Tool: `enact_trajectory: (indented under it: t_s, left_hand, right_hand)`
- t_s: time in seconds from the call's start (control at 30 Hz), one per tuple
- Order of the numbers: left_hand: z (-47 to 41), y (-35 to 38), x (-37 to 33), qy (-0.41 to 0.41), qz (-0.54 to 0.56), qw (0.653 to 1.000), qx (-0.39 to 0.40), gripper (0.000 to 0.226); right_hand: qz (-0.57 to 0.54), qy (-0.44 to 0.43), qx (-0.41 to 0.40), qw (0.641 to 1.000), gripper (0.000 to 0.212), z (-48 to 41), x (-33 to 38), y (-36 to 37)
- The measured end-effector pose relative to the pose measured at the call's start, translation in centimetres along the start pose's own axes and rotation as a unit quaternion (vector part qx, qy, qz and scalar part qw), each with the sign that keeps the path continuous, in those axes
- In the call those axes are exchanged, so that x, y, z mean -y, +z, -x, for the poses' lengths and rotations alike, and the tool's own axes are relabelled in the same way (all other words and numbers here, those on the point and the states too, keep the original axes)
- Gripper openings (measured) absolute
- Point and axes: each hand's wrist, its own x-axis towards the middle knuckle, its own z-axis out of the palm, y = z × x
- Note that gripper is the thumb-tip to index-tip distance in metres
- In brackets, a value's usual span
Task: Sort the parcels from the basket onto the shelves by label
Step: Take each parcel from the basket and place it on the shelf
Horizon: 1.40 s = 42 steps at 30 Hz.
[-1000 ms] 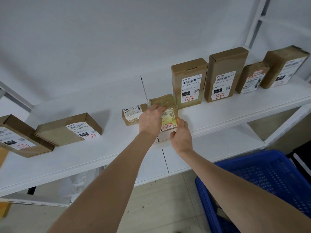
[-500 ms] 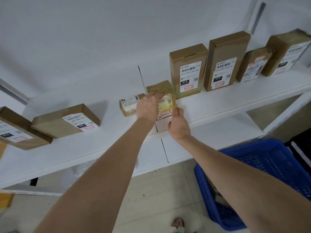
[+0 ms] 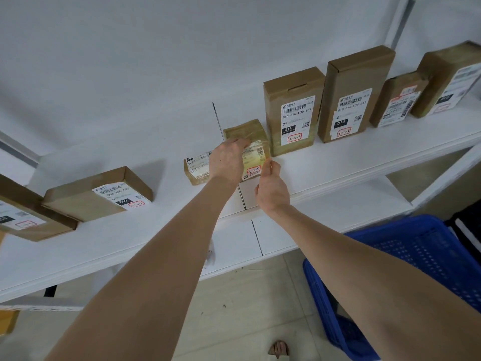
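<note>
Step in hand, as a judgement: seating the small taped parcel (image 3: 250,145) on the upper shelf (image 3: 338,162), centre of frame, between a low parcel (image 3: 195,168) on its left and the tall "010" box (image 3: 292,112) on its right

Left hand (image 3: 227,160) lies over the parcel's top and front-left, fingers curled on it, so closed on the parcel. Right hand (image 3: 270,190) sits just below the parcel's lower right corner, fingertips at or near the corner, fingers loosely apart; cannot tell if it actually touches

To do it well: push the parcel back until square with the row, label face out, red tag unobstructed; keep it clear of the tall box so that one doesn't tip; release the left hand only once the base sits flat

Readable writing:
- held parcel: red-boxed handwritten tag, looks like "3-3-5"
- tall box: "010-010-L30-551", black "010", tag "3-3-7"
- next box (image 3: 354,92): "010-010-L30-551", "010", tag "3-3-?" (last digit unclear)
- flat box (image 3: 99,194) at left of frame: black "000", number line too blurred to trust
- far-right labels: unreadable

Blue basket (image 3: 416,269) is at lower right, contents mostly hidden
</note>
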Motion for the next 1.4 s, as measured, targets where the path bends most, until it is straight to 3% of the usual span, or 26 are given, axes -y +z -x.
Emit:
enact_trajectory:
  t_s: [0.87,1.4]
  left_hand:
    - [-2.6,0.2,0.9,-0.01,-0.018,0.999,0.035,0.055]
    - [-1.3,0.9,1.1,0.024,0.004,0.997,0.072,0.061]
  right_hand:
    - [-0.004,0.012,0.036,0.999,0.075,-2.9,1.3,-0.8]
    - [0.016,0.003,0.045,0.999,0.078,-2.4,1.5,-0.8]
